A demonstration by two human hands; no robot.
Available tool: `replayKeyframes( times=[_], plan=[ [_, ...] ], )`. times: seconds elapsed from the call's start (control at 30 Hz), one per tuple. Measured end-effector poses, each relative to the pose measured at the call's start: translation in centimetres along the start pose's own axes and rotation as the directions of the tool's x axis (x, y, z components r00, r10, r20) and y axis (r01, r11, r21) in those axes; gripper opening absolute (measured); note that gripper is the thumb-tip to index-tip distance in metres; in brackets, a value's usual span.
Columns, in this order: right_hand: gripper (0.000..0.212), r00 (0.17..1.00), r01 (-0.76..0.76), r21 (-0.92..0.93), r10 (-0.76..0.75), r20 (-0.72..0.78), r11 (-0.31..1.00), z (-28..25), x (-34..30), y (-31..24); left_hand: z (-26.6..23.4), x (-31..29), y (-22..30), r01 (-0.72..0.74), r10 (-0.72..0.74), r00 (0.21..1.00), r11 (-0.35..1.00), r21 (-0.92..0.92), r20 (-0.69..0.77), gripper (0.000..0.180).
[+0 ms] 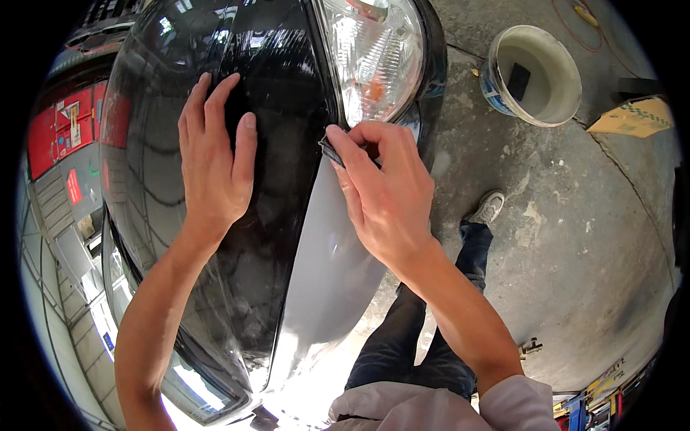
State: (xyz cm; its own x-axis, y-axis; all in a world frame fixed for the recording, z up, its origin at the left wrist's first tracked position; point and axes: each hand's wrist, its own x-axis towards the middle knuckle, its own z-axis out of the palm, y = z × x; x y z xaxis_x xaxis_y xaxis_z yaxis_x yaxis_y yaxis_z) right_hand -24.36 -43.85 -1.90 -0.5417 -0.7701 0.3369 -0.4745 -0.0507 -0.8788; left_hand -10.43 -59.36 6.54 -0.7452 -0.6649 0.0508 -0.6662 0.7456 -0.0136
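Observation:
My left hand lies with its fingers spread on the glossy black hood of a car. At the front corner of the grey fender, my right hand pinches a small dark grey folded piece of sandpaper. The sandpaper is against the seam between hood and fender, just below the clear headlight. My right fingers hide part of it. Wet-looking streaks and reflections show on the hood near the headlight.
A white bucket with a dark block inside stands on the concrete floor at the right. Beside it lie a cardboard box and a thin hose. Red cabinets stand at the far left. My shoe is on the floor.

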Motion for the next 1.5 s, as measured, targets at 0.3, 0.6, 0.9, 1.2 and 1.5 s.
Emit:
replayKeyframes(
  times=[0.3, 0.6, 0.9, 1.2, 1.5],
  plan=[
    [0.043, 0.999, 0.053, -0.069, -0.053, 0.001, 0.996, -0.2, -0.1, 0.0, 0.1, -0.1, -0.1, -0.008, 0.008, 1.0, 1.0, -0.005, -0.018, 0.046],
    [0.039, 0.996, 0.083, -0.106, -0.079, 0.035, 0.991, -0.5, -0.8, -0.1, 0.0, -0.3, 0.1, 0.003, -0.004, 1.0, 1.0, -0.022, -0.013, 0.047],
    [0.048, 0.993, 0.12, -0.129, -0.122, -0.006, 0.984, 0.2, -0.1, 0.3, -0.1, -0.1, 0.2, 0.008, -0.009, 1.0, 1.0, -0.022, -0.017, 0.045],
    [0.016, 0.686, -0.704, 0.419, 0.703, 0.189, 0.574, -4.3, -4.3, -3.0, 0.0, -0.3, 0.0, -0.009, 0.007, 0.998, 0.999, -0.046, -0.058, 0.047],
    [0.029, 0.639, -0.757, 0.414, 0.704, 0.31, 0.505, -2.0, 1.5, -2.1, 0.2, -0.7, -0.1, 0.044, -0.046, 0.997, 0.999, -0.027, -0.058, 0.046]
  ],
)
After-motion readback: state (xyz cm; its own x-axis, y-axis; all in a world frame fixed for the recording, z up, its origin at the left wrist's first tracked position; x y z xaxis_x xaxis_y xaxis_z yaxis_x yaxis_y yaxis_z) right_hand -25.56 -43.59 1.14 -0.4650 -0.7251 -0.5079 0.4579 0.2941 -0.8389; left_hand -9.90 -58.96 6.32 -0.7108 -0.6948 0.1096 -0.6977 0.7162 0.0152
